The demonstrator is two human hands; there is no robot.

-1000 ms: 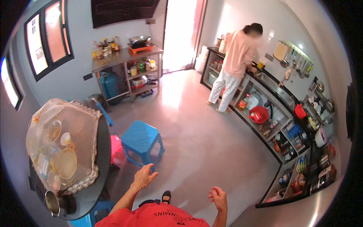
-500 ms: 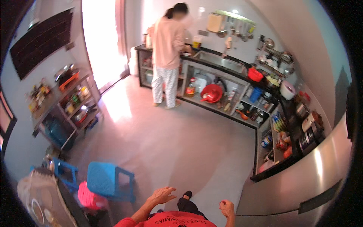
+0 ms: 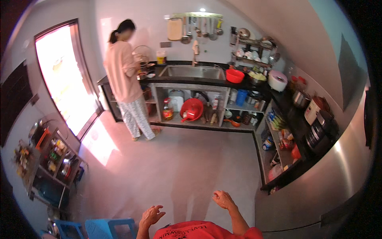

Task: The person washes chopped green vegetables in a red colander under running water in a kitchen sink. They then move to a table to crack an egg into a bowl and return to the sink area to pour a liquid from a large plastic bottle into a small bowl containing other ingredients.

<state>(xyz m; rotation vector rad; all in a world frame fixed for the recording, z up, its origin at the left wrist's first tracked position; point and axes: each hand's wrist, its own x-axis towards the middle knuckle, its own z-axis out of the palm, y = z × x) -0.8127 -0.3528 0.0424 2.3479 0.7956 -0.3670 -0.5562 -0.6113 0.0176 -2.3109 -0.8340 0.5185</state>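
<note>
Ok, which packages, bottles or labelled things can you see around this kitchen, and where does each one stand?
Yellow carton: on the counter left of the sink, boxy, yellow and white.
Oil bottle: lower shelf under the sink, clear with amber contents and a red label.
Snack packets: right-hand shelf under the counter, flat, blue, yellow and green.
Small bottles: metal rack at far left, mixed colours.
No screens or signs visible.

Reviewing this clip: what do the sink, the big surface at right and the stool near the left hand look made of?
Sink: brushed steel, judging by its dull grey sheen. Tall surface at right: likely stainless steel, with soft streaked reflections. Stool, nearest the left hand: probably moulded plastic, uniform bright blue, slightly glossy.
</note>
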